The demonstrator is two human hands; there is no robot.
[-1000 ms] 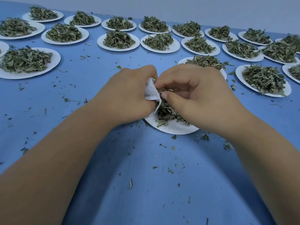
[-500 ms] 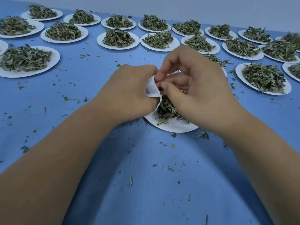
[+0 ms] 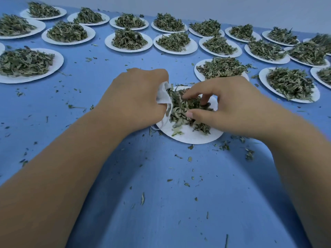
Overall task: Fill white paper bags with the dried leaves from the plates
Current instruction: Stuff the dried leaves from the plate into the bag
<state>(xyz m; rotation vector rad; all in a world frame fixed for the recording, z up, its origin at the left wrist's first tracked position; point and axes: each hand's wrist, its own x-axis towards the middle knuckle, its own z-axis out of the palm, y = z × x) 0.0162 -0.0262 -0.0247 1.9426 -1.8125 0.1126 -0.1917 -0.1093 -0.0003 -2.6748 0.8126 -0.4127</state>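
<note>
A small herb-packing workshop rather than a home. Beyond the left grip (image 3: 136, 99) and right grip (image 3: 232, 106), and to either side of them, rows of white plates (image 3: 109, 42) cover a wide blue surface (image 3: 161, 221). Each plate is heaped alike with dried leaves (image 3: 129, 39). The left grip holds a white paper bag (image 3: 162, 95) and the right clutches leaves. Leaf crumbs (image 3: 187, 184) litter the surface nearer than both. A bare pale wall (image 3: 232, 8) stands behind.

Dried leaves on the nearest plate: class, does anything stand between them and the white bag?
Nothing visible does. The left hand holds the white bag against the dried leaves on the plate; the right hand grips the leaves from the other side.
</note>
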